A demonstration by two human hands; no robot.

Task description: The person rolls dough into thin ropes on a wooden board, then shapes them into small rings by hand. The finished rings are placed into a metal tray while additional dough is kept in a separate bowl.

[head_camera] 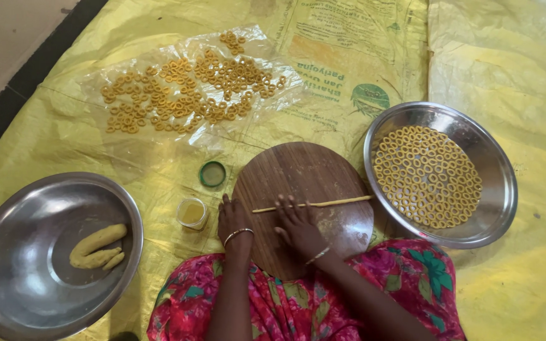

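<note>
Nearest, bottom edge: pink floral garment (298, 303) cut off by the frame, both forearms rising out of it. Lower rim of round wooden board (304, 189) hidden behind wrists and cloth.

Left hand (234, 218) flat on the board's left edge, fingers together and extended, bangle at the wrist; palm side not visible, so contact underneath cannot be confirmed. Right hand (297, 224) flat just beside it, fingers extended and slightly spread, fingertips pressed on the thin dough rope (314, 204). Neither hand clamped on anything.

Dough rope lying across the board's middle, left end just past the left hand's fingertips, middle part covered by right fingertips, right end reaching out to the board's edge near the right bowl.

Left, same depth: large steel bowl (26, 252), lower rim cut off, holding lumps of yellow dough (98, 246). Between it and the board: small open jar (192, 213) of yellow liquid, kind not discernible; green lid (213, 173) just beyond, apart.

Right: steel plate (500, 189) packed with small dough rings (428, 175), touching one another in rows.

Farther: clear plastic sheet (191, 88) with loose rings (184, 91) scattered on it. Underneath everything: yellow woven sacking (526, 76) over the floor; printing on it partly folded, hard to read. Bare floor (7, 31) top left.
</note>
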